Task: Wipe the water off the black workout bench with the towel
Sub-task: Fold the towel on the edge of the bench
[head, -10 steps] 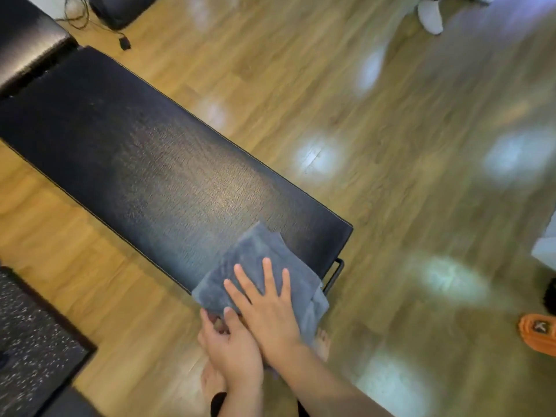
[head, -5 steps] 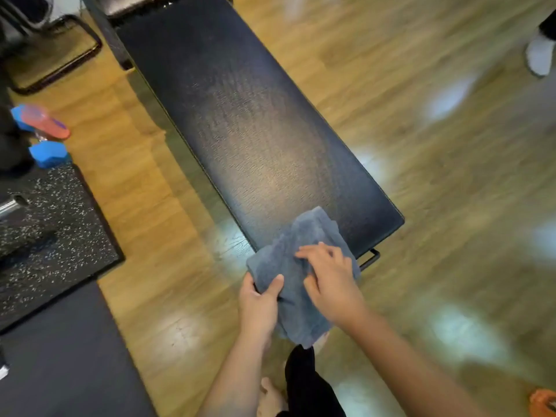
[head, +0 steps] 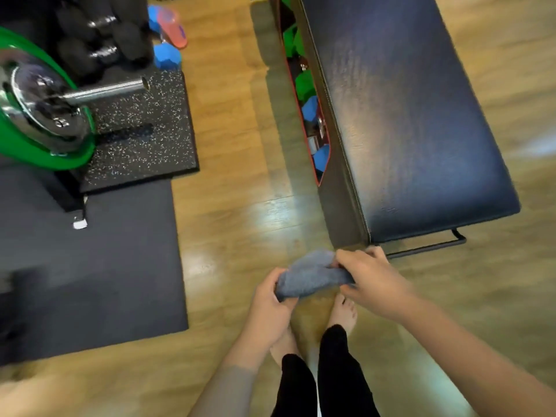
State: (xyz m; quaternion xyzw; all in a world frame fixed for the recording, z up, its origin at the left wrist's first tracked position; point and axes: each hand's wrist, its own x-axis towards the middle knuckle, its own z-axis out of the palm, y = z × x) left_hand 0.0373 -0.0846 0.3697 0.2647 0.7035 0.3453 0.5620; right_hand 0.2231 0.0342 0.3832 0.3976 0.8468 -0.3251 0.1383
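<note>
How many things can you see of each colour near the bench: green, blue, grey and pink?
Green: 1, the weight plate, plus green shapes under the black bench too hidden to count
Blue: 4 blue pieces in view, likely dumbbell ends
Grey: 1, the towel, held by the left hand and right hand
Pink: 1 sandal
Total: 7

The black padded worktop point(head: 415, 121) stands on the wooden floor point(head: 240, 182), its top bare. To its left a dark mat point(head: 99, 260) lies on the floor, with a speckled rubber slab point(head: 144, 127) carrying a green weight plate point(head: 36, 145)
</note>
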